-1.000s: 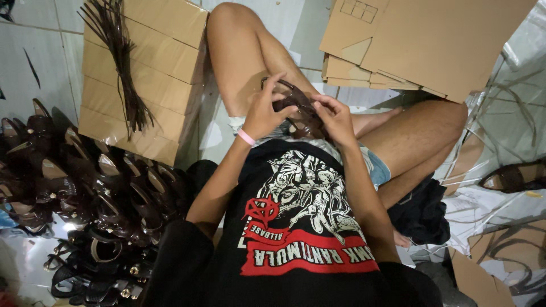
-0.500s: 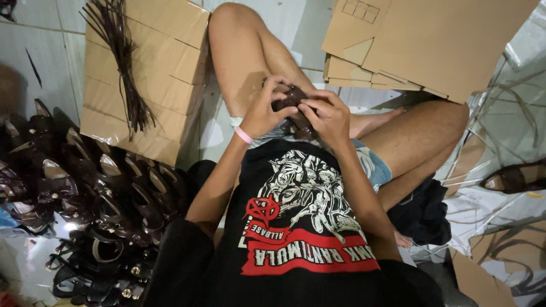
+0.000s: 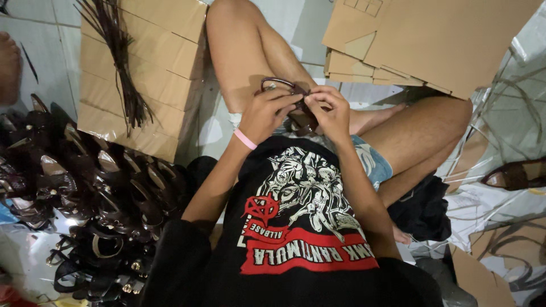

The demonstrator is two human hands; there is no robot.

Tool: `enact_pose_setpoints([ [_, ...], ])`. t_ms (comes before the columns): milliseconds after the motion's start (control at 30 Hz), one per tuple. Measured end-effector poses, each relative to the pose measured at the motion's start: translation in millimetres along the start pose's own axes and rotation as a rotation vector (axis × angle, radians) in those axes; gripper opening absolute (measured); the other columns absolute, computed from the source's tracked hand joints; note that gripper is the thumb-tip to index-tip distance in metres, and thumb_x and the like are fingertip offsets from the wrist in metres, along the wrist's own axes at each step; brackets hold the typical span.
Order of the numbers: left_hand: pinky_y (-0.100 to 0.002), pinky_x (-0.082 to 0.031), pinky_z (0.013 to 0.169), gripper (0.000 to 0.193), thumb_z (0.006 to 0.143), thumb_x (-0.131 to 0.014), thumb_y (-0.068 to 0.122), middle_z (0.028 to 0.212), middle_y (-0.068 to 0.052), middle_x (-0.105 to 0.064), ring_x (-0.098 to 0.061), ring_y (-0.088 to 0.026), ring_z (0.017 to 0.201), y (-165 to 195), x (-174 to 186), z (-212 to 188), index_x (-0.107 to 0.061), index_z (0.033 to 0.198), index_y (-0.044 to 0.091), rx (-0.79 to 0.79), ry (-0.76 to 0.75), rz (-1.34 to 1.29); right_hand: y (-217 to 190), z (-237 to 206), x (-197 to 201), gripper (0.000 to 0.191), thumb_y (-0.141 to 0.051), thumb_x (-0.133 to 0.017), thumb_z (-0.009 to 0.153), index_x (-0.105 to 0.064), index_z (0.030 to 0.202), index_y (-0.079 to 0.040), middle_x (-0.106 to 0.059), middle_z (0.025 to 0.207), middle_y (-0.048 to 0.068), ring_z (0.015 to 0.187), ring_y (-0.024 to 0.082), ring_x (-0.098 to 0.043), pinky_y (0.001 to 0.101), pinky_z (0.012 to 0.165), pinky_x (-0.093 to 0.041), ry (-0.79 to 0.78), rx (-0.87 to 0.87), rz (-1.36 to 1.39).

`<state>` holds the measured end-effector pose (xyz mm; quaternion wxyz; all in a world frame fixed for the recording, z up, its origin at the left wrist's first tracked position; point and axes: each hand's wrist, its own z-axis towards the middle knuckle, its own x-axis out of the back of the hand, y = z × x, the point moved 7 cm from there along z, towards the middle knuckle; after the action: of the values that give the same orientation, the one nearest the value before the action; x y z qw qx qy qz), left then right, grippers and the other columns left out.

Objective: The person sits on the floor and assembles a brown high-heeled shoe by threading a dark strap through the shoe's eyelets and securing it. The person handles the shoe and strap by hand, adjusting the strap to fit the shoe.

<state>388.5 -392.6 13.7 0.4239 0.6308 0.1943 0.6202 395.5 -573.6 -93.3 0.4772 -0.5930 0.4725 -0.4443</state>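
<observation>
1. Left hand [image 3: 268, 112] and right hand [image 3: 329, 111] meet over the lap, both clenched on a dark brown sandal [image 3: 301, 116]. Fingertips of the two hands almost touch at its strap [image 3: 278, 83].
2. Hidden: most of the sandal lies under the fingers; only the curved strap above the left fingers and a piece of sole below the right fingers show. What the fingertips pinch between them is too small to tell.
3. A pink wristband [image 3: 245, 139] sits just below the left hand.
4. Far left of the left fingers: a pile of dark sandals [image 3: 85, 193], cut off by the frame edge; single pairs are hard to separate.
5. Up and left of the left fingers: flat brown cardboard boxes [image 3: 165, 51], plain, with a bundle of dark thin straps [image 3: 122, 68] lying on them.
6. Up and right of the right fingers: a stack of folded brown cardboard sheets [image 3: 432, 40], top cut off.
7. Far right of the right fingers: one brown sandal [image 3: 515, 175] on clear plastic wrap, partly cut off.
8. Below right: a dark cloth [image 3: 424, 207] beside the knee.
</observation>
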Motion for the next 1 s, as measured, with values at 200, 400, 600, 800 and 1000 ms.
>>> enact_pose_setpoints([
  [200, -0.042, -0.055, 0.091, 0.019, 0.089, -0.076, 0.010, 0.110, -0.012, -0.073, -0.069, -0.033, 0.103, 2, 8, 5, -0.074, 0.108, 0.005, 0.049, 0.030, -0.088, 33, -3, -2, 0.008, -0.004, -0.075, 0.091, -0.077, 0.093, 0.004, -0.068, 0.111, 0.007, 0.097, 0.014, -0.065, 0.0268, 0.087, -0.053, 0.017, -0.231, 0.248],
  [400, -0.043, -0.054, 0.083, 0.016, 0.092, -0.075, 0.021, 0.095, -0.015, -0.075, -0.071, -0.034, 0.088, -10, -5, 21, -0.076, 0.099, 0.006, 0.255, -0.191, -0.062, 24, -3, -1, 0.008, -0.004, -0.075, 0.093, -0.076, 0.095, 0.004, -0.068, 0.114, 0.007, 0.105, 0.015, -0.064, 0.0272, 0.093, -0.052, -0.010, -0.127, 0.230],
  [600, -0.046, -0.053, 0.082, 0.014, 0.088, -0.073, 0.012, 0.095, -0.017, -0.074, -0.069, -0.037, 0.088, -7, -14, 28, -0.078, 0.098, 0.004, 0.134, -0.157, 0.008, 19, -4, 1, 0.010, -0.008, -0.076, 0.095, -0.076, 0.097, 0.001, -0.067, 0.114, 0.006, 0.103, 0.013, -0.064, 0.0255, 0.089, -0.052, 0.004, -0.096, 0.098],
  [800, -0.043, -0.055, 0.084, 0.010, 0.087, -0.074, 0.007, 0.096, -0.017, -0.074, -0.070, -0.035, 0.088, -9, -10, 18, -0.076, 0.095, 0.002, 0.058, -0.090, -0.065, 22, -8, -3, 0.009, -0.008, -0.075, 0.094, -0.075, 0.094, 0.001, -0.063, 0.119, 0.006, 0.104, 0.013, -0.063, 0.0258, 0.089, -0.053, 0.007, -0.128, 0.168],
  [1000, -0.043, -0.056, 0.081, 0.012, 0.083, -0.072, 0.010, 0.090, -0.018, -0.074, -0.071, -0.035, 0.083, -10, -2, 22, -0.076, 0.091, 0.001, 0.041, -0.135, -0.102, 13, -6, -4, 0.012, -0.010, -0.076, 0.098, -0.076, 0.098, 0.003, -0.065, 0.120, 0.009, 0.113, 0.016, -0.062, 0.0285, 0.100, -0.049, -0.064, -0.004, -0.027],
])
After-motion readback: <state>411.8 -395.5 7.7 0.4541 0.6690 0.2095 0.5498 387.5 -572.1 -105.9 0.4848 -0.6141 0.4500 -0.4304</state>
